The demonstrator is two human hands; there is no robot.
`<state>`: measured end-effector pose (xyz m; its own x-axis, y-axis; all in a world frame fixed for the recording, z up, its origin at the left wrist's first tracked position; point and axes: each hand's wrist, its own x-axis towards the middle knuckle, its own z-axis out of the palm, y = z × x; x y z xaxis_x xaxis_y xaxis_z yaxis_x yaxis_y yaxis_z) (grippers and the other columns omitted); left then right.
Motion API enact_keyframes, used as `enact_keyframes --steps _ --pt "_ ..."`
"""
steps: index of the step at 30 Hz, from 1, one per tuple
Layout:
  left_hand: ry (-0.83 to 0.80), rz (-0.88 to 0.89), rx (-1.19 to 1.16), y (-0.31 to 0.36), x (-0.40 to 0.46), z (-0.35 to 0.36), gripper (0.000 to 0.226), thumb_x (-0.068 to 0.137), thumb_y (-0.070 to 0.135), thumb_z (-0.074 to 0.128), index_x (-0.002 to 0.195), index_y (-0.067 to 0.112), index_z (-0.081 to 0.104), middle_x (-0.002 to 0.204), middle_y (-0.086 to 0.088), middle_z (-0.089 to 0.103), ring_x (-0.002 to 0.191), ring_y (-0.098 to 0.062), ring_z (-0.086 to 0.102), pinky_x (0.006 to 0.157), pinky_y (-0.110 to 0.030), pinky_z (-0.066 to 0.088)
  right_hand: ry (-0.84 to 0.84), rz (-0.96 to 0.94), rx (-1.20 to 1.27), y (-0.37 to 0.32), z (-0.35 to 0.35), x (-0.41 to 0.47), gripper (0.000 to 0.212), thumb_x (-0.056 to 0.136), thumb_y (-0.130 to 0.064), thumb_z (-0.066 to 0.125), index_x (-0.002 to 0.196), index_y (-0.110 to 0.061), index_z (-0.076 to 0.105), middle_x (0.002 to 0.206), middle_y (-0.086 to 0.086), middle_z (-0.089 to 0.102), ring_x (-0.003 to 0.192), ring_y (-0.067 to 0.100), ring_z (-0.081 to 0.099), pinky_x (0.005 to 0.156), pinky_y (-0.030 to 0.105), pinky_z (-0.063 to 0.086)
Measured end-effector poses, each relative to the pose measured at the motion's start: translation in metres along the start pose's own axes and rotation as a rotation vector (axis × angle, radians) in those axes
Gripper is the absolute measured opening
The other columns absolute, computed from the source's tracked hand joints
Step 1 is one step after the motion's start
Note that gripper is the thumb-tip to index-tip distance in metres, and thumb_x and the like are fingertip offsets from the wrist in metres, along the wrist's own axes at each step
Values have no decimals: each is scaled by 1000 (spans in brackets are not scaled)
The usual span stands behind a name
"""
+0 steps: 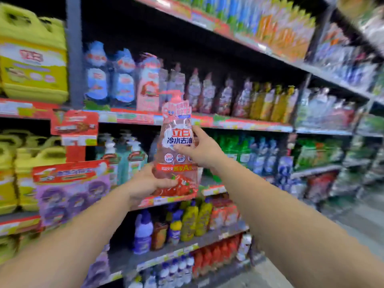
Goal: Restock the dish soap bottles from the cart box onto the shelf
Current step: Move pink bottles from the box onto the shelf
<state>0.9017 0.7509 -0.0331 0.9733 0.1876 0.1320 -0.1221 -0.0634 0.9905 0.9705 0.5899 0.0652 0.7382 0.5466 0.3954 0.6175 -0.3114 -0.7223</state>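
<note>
Dish soap bottle [176, 150]: upright, pump at top, held in front of the shelf [239, 124] edge. Left hand [147, 183] fingers curl around its base. Right hand [200, 149] fingers and thumb pinch its label area.

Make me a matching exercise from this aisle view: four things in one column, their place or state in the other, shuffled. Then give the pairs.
Column 1
1. pink pump bottle
2. left hand
3. right hand
4. yellow jugs

Column 2
A. grips the bottle's lower end
B. stand on the shelf at upper left
C. held upright in front of the shelves
D. holds the bottle's middle, from its right side

Pairs: 1-C, 2-A, 3-D, 4-B
</note>
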Motion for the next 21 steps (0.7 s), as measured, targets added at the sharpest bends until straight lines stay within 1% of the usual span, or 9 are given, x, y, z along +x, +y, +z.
enact_keyframes --steps 2,4,6,8,12,15,17,19,21 --pt "-36 43 19 15 40 49 81 44 29 98 114 14 61 103 -7 76 97 -23 72 94 -47 55 72 10 -50 21 -55 4 61 79 -39 78 132 -28 49 96 -14 63 90 8 60 90 36 53" --pt "-82 89 45 30 77 88 92 37 40 98 118 18 58 105 -4 75 100 -24 71 92 -48 55 130 26 -72 41 -101 10 67 80 -41 77 137 -31 44 96 -15 62 87 8 60 81 29 52" --pt "-121 100 10 43 110 122 79 51 24 95 120 17 56 105 -4 75 100 -21 71 91 -41 55 181 32 -68 61 -139 20 70 79 -43 77 139 -34 41 104 -13 66 90 9 64 78 29 53" --pt "-148 117 11 55 140 150 59 66 10 88 116 16 57 103 -2 75 97 -18 71 88 -35 55 253 25 -64 82 -167 36 59 78 -42 78 130 -33 49 109 -10 69 94 11 67 82 33 55" --pt "-198 203 52 76 206 184 45 71 10 85 111 14 62 98 0 77 90 -14 73 78 -27 56 440 25 -45 123 -208 78 41 79 -44 76 113 -24 65 99 -7 73 82 8 70 61 20 52" --pt "-218 258 87 94 258 200 35 73 8 83 101 17 64 92 2 76 80 -9 72 69 -20 57 542 13 3 147 -235 118 35 80 -43 76 108 -23 68 96 -4 73 82 13 71 63 28 57" --pt "-201 289 112 106 297 206 40 70 13 87 102 19 63 97 1 76 86 -12 72 77 -25 57 538 -6 11 158 -253 148 36 81 -42 75 110 -23 66 96 -5 73 79 11 71 64 30 60" --pt "-203 312 151 119 334 209 46 68 17 89 105 19 62 100 0 76 92 -15 72 84 -31 56 497 -40 23 166 -269 175 38 82 -39 75 115 -25 63 96 -7 73 76 7 71 56 21 55" --pt "-188 344 178 131 372 210 45 69 17 88 106 19 63 98 1 76 91 -15 72 82 -31 57 436 -76 23 178 -281 205 46 82 -36 76 123 -32 56 101 -10 71 82 6 71 56 17 52"
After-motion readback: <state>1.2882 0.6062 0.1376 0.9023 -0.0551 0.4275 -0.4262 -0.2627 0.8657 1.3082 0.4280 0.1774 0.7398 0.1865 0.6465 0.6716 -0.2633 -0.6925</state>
